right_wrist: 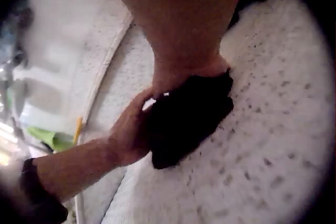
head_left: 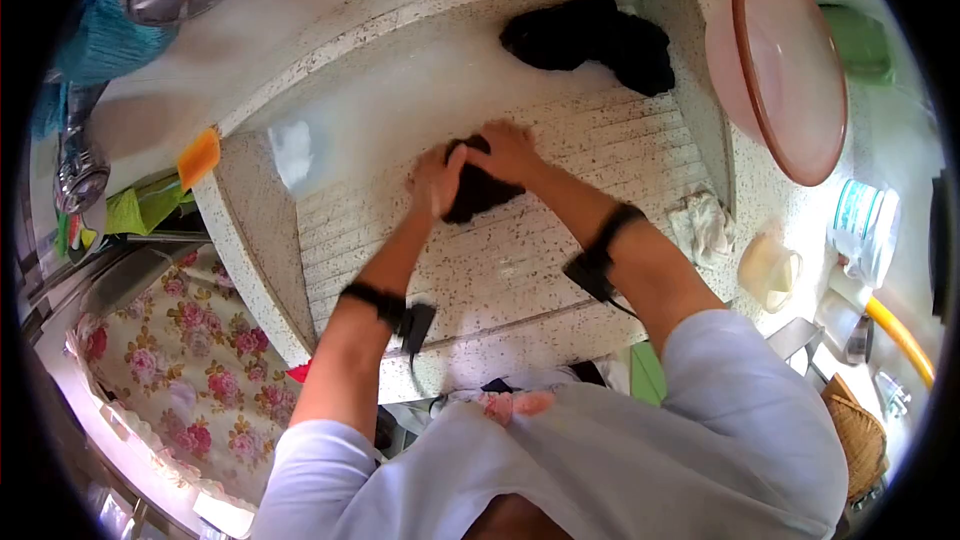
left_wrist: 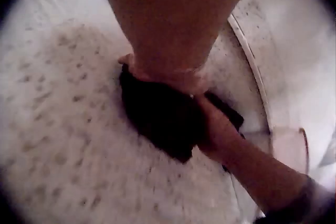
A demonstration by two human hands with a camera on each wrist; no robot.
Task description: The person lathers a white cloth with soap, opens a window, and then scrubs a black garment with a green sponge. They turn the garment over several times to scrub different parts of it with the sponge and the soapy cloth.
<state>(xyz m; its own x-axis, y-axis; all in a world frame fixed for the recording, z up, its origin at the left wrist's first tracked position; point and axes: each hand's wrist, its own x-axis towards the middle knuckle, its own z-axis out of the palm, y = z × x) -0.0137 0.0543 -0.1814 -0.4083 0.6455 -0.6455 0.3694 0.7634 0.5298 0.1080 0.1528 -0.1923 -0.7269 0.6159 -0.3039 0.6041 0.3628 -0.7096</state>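
A small piece of black cloth point(head_left: 480, 190) lies bunched on the ridged, speckled washboard floor of a stone sink point(head_left: 600, 170). My left hand point(head_left: 437, 180) holds its left side, and my right hand point(head_left: 505, 152) holds its far right part, with the thumbs close together over it. In the left wrist view the black cloth point(left_wrist: 163, 119) spreads out below the left wrist, hiding most of the fingers. From the right wrist, the black cloth point(right_wrist: 189, 119) sits between both hands, the left hand point(right_wrist: 131, 129) at its side.
A larger heap of black cloth point(head_left: 590, 40) lies in the sink's far right corner. A crumpled white cloth point(head_left: 700, 228) rests by the right wall. Beyond that wall stand a pink basin point(head_left: 785, 70) and a plastic jug point(head_left: 770, 272). An orange sponge point(head_left: 199, 158) sits on the left rim.
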